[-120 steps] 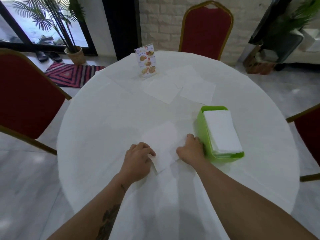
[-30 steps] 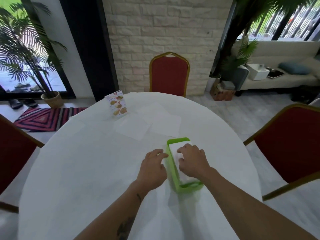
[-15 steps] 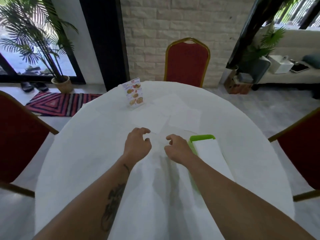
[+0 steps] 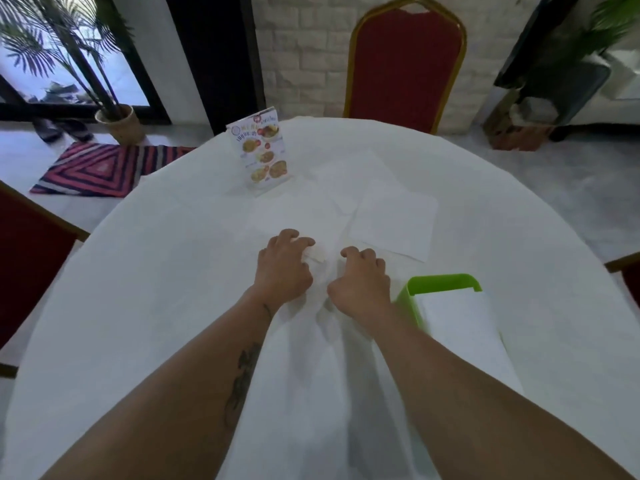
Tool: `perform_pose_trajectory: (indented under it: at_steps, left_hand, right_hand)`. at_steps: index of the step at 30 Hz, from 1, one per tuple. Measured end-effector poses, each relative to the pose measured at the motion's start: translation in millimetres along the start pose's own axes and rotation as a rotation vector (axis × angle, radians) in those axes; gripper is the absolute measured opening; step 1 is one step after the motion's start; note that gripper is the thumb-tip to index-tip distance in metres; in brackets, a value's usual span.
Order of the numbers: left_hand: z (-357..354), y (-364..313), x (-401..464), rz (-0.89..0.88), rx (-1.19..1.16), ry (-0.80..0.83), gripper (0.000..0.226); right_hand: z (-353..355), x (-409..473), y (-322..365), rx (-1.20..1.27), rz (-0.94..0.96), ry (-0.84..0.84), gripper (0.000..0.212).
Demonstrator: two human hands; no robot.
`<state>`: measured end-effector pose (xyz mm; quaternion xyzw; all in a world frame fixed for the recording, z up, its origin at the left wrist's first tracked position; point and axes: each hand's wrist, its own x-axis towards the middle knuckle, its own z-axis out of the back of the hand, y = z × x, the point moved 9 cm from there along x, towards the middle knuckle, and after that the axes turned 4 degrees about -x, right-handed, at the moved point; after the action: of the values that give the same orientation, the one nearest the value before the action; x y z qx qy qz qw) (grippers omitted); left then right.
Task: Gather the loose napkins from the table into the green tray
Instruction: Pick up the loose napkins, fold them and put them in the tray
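Three loose white napkins lie on the white round table: the nearest napkin in the middle, a second napkin to its right, a third napkin further back. My left hand pinches the near corner of the nearest napkin, which is lifted a little. My right hand rests curled on the cloth beside that corner, holding nothing that I can see. The green tray stands right of my right hand with a stack of white napkins in it.
A standing menu card is at the back of the table, just behind the nearest napkin. Red chairs stand at the far side, at the left and at the right edge. A striped rug lies on the floor.
Both hands left the tray and moved forward to the napkin in front of the menu card. My left hand has pinched its near corner. The view has tilted down.
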<state>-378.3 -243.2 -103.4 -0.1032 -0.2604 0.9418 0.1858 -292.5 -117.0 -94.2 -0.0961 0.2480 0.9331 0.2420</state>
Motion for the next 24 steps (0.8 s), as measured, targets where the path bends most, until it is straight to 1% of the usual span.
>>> perform_pose_trajectory:
  at_steps: [2, 4, 6, 9, 12, 14, 16, 18, 20, 21, 22, 24]
  left_hand:
    - [-7, 2, 9, 0.019, 0.013, 0.024, 0.060]
    - [-9, 3, 17, 0.019, 0.025, 0.003, 0.059]
    - [-3, 1, 24, -0.002, 0.038, -0.067, 0.050]
    - [6, 3, 31, -0.008, 0.049, -0.162, 0.027]
    - [10, 4, 32, -0.012, 0.033, -0.171, 0.020]
    - [12, 7, 25, -0.014, -0.019, -0.167, 0.018]
    - [14, 12, 12, -0.008, -0.086, -0.162, 0.016]
    - [17, 18, -6, -0.012, -0.158, -0.159, 0.017]
    - [18, 26, -27, -0.020, -0.280, -0.141, 0.018]
    - [18, 29, -39, -0.021, -0.343, -0.126, 0.020]
    - [18, 32, -51, -0.021, -0.390, -0.107, 0.021]
    - [17, 35, -74, -0.032, -0.429, -0.062, 0.023]
  right_hand:
    - [0, 3, -1, -0.065, 0.018, -0.037, 0.066]
    - [1, 7, -1, -0.104, 0.024, -0.068, 0.065]
    - [2, 10, -2, -0.070, -0.003, -0.078, 0.065]
    - [3, 14, -3, -0.004, -0.034, -0.064, 0.064]
    - [1, 12, -8, 0.107, -0.051, -0.049, 0.067]
    - [0, 7, -14, 0.308, -0.102, -0.045, 0.067]
    - [-4, 2, -22, 0.559, -0.208, -0.051, 0.057]
    - [-16, -5, -26, 0.795, -0.337, -0.017, 0.037]
    - [-33, -14, -27, 1.064, -0.478, 0.035, 0.012]
    - [-40, -19, -26, 1.178, -0.532, 0.058, 0.008]
    - [-46, -23, -25, 1.264, -0.567, 0.080, 0.011]
    - [-53, -33, -21, 1.385, -0.601, 0.111, 0.009]
